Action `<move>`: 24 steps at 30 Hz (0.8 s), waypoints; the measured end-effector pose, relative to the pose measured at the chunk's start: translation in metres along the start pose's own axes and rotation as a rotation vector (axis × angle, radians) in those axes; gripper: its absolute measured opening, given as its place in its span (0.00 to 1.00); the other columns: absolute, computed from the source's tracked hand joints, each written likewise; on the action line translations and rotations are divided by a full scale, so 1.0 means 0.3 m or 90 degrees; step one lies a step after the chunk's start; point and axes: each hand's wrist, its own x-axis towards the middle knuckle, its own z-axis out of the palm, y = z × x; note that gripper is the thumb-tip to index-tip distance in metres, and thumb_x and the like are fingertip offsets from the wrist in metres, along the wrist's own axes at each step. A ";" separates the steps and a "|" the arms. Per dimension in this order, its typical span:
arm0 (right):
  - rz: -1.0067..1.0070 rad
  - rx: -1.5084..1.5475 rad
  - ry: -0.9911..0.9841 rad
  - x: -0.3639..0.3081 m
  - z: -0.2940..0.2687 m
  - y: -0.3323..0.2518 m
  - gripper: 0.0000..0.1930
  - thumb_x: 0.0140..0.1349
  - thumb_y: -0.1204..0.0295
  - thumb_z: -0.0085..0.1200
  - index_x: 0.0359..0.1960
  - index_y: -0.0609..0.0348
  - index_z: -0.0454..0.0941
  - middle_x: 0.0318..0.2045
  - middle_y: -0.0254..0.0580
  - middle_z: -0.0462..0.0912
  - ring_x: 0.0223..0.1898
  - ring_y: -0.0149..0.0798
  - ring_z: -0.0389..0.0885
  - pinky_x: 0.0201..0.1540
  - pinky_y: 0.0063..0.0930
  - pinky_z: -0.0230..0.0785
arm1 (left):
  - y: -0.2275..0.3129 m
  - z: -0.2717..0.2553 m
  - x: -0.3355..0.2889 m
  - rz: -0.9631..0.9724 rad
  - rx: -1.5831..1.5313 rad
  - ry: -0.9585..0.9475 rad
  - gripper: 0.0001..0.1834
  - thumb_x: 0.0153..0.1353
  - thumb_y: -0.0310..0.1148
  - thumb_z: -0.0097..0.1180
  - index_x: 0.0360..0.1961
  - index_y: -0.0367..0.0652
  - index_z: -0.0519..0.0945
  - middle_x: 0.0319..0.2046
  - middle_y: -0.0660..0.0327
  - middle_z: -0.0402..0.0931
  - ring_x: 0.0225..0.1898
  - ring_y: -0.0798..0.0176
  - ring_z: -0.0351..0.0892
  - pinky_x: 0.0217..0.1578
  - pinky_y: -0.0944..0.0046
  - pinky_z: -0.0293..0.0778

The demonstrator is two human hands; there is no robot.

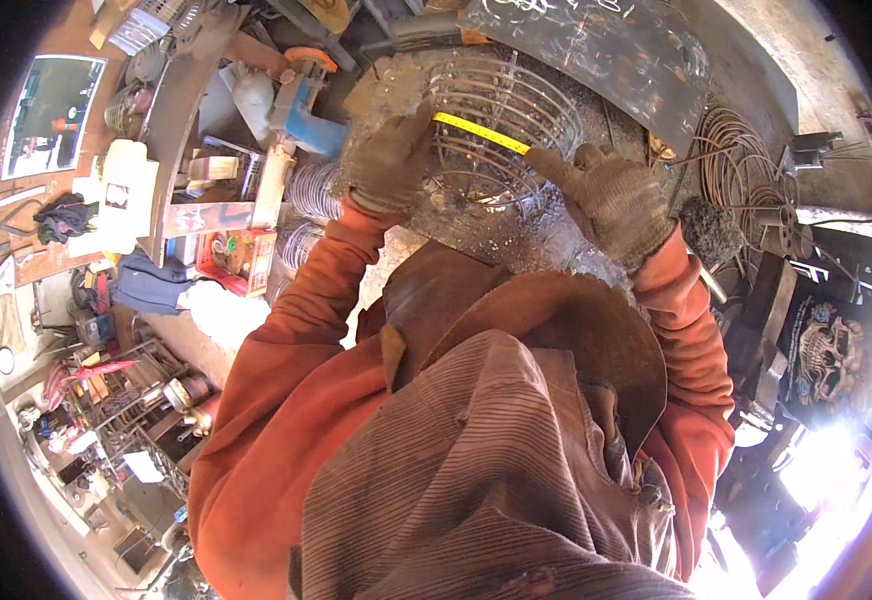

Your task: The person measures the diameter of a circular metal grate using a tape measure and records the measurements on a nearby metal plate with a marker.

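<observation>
A yellow tape measure blade is stretched between my two gloved hands. It lies over a round cage of bent metal rods on the dark worktop. My left hand, in a dirty knit glove, is closed at the blade's left end, over the cage's left side. My right hand, gloved alike, is closed at the other end, with thumb and forefinger at the blade. The tape's case does not show; the gloves may hide it. Rings and crossing rods of the cage show below the blade.
A blue vise stands left of the cage. Beyond it lies a dark metal sheet with chalk marks. Coiled rod lies at right, and stacked wire rings at left. A red crate sits beneath a bench.
</observation>
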 end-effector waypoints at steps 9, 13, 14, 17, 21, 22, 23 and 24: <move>-0.024 0.040 0.052 -0.013 0.044 0.037 0.24 0.67 0.70 0.53 0.66 0.41 0.77 0.34 0.55 0.82 0.33 0.58 0.85 0.32 0.51 0.78 | 0.019 -0.068 0.071 -0.029 -0.036 -0.101 0.21 0.69 0.30 0.62 0.63 0.43 0.81 0.42 0.45 0.86 0.42 0.41 0.87 0.42 0.52 0.82; -0.030 0.003 0.065 -0.007 0.028 0.005 0.23 0.66 0.70 0.54 0.64 0.44 0.78 0.33 0.54 0.81 0.31 0.57 0.84 0.30 0.52 0.76 | -0.005 -0.069 0.059 0.022 0.036 -0.133 0.20 0.65 0.32 0.63 0.59 0.42 0.81 0.33 0.48 0.84 0.33 0.42 0.85 0.32 0.47 0.79; -0.050 -0.025 0.085 -0.005 0.017 -0.006 0.23 0.65 0.70 0.54 0.63 0.45 0.79 0.32 0.53 0.81 0.30 0.56 0.84 0.29 0.51 0.75 | -0.008 -0.068 0.053 0.021 0.060 -0.126 0.20 0.65 0.32 0.64 0.57 0.42 0.82 0.33 0.49 0.84 0.33 0.42 0.85 0.33 0.48 0.79; -0.056 -0.008 0.076 0.005 -0.010 -0.033 0.23 0.63 0.69 0.56 0.62 0.47 0.80 0.32 0.51 0.81 0.30 0.54 0.85 0.28 0.49 0.74 | -0.020 -0.026 0.036 -0.035 0.005 -0.029 0.18 0.64 0.32 0.64 0.54 0.41 0.84 0.34 0.48 0.84 0.34 0.42 0.85 0.35 0.49 0.80; -0.049 -0.033 0.115 0.013 0.020 -0.029 0.25 0.60 0.69 0.58 0.62 0.48 0.80 0.31 0.50 0.80 0.30 0.53 0.84 0.28 0.49 0.74 | -0.020 -0.019 0.022 -0.111 -0.069 -0.037 0.12 0.68 0.31 0.63 0.48 0.37 0.87 0.39 0.45 0.85 0.42 0.42 0.87 0.45 0.53 0.82; -0.069 -0.027 0.151 0.017 0.015 -0.016 0.26 0.59 0.71 0.59 0.62 0.46 0.80 0.29 0.46 0.78 0.28 0.51 0.82 0.26 0.46 0.73 | -0.024 -0.021 0.027 -0.089 -0.074 -0.032 0.11 0.67 0.31 0.63 0.47 0.37 0.87 0.40 0.45 0.85 0.43 0.43 0.87 0.45 0.53 0.81; -0.088 -0.021 0.187 0.021 0.010 -0.007 0.28 0.58 0.74 0.60 0.63 0.43 0.80 0.27 0.43 0.76 0.26 0.50 0.80 0.25 0.44 0.73 | -0.027 -0.024 0.032 -0.068 -0.079 -0.027 0.11 0.67 0.31 0.63 0.46 0.37 0.87 0.41 0.45 0.85 0.43 0.43 0.87 0.45 0.53 0.81; -0.092 -0.021 0.185 0.023 0.005 -0.006 0.28 0.58 0.74 0.60 0.63 0.43 0.80 0.27 0.43 0.76 0.26 0.50 0.80 0.25 0.44 0.73 | -0.027 -0.030 0.037 -0.071 -0.078 -0.025 0.11 0.67 0.31 0.63 0.46 0.37 0.87 0.41 0.45 0.85 0.43 0.43 0.87 0.45 0.53 0.81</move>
